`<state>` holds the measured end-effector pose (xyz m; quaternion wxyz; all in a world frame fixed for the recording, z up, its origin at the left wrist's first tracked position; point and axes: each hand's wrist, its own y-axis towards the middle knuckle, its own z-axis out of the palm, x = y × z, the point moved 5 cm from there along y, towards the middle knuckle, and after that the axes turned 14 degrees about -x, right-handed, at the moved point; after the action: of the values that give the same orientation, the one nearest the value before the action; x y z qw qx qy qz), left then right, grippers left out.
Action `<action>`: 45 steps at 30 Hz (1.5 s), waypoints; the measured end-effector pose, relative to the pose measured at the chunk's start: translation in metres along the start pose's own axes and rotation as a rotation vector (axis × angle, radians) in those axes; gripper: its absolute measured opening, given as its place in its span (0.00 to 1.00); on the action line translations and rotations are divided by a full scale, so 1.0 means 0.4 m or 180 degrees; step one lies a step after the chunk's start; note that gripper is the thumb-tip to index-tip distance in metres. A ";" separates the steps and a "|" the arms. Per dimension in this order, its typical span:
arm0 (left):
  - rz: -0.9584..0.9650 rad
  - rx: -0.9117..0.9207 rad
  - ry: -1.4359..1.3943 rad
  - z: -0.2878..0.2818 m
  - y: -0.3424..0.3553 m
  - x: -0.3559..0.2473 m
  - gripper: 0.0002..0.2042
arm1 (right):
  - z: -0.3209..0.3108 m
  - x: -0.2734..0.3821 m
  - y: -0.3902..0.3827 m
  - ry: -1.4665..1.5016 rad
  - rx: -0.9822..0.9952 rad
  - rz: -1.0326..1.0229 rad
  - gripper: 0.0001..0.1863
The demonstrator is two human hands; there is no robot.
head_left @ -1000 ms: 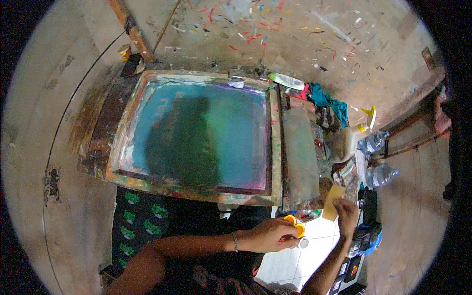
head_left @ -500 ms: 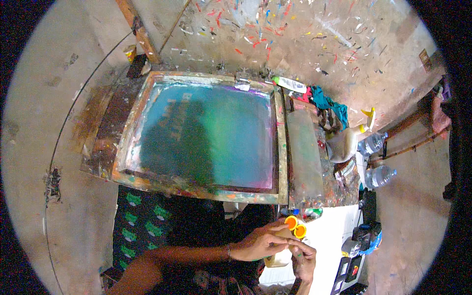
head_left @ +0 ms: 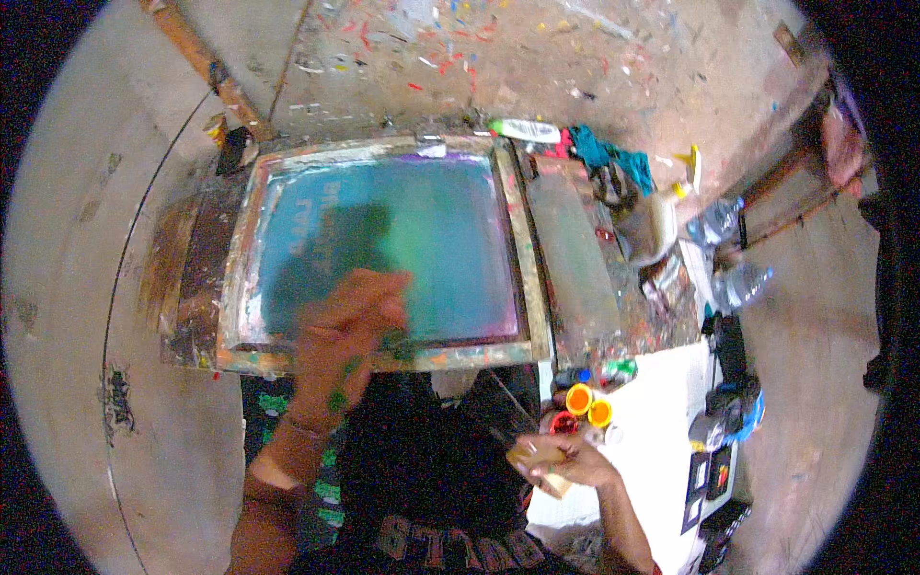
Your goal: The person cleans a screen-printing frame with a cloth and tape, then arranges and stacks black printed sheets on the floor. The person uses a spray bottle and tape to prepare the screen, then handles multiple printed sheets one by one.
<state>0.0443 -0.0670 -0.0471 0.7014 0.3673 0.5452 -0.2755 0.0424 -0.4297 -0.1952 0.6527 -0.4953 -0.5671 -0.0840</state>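
My left hand [head_left: 353, 318] is raised above the near part of a framed printing screen [head_left: 450, 259], its fingers bent together in a pinch. Motion smears it, so what the fingertips hold cannot be made out. Green stains mark its wrist. Lower and to the right, my right hand [head_left: 575, 462] is closed around a tan, glossy roll that looks like packing tape [head_left: 548, 482]. A faint see-through strip [head_left: 513, 407] runs from the roll up toward the left. The screen's mesh is blue-green inside a paint-stained wooden frame [head_left: 383, 361].
Open paint pots, two yellow-rimmed [head_left: 579, 399] and one red [head_left: 563, 424], stand on a white surface [head_left: 652, 412] beside my right hand. A spray bottle [head_left: 659, 225], two clear plastic bottles [head_left: 741, 286], teal cloth [head_left: 618, 158] and a white-green bottle [head_left: 525, 130] lie further off.
My hands were together near the paint pots. The left has swung up and left over the screen, while the right stays low with the tan roll. The view has shifted slightly.
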 end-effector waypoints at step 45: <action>-0.0511 -0.0277 -0.3246 -0.333 -0.015 -0.120 0.11 | -0.545 0.046 0.276 -0.4225 -0.3678 -0.0559 0.34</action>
<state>-0.0474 0.0372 -0.0202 0.8692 0.1138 0.1715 -0.4495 0.2660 -0.5284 -0.2117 -0.1722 -0.6491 -0.7339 -0.1024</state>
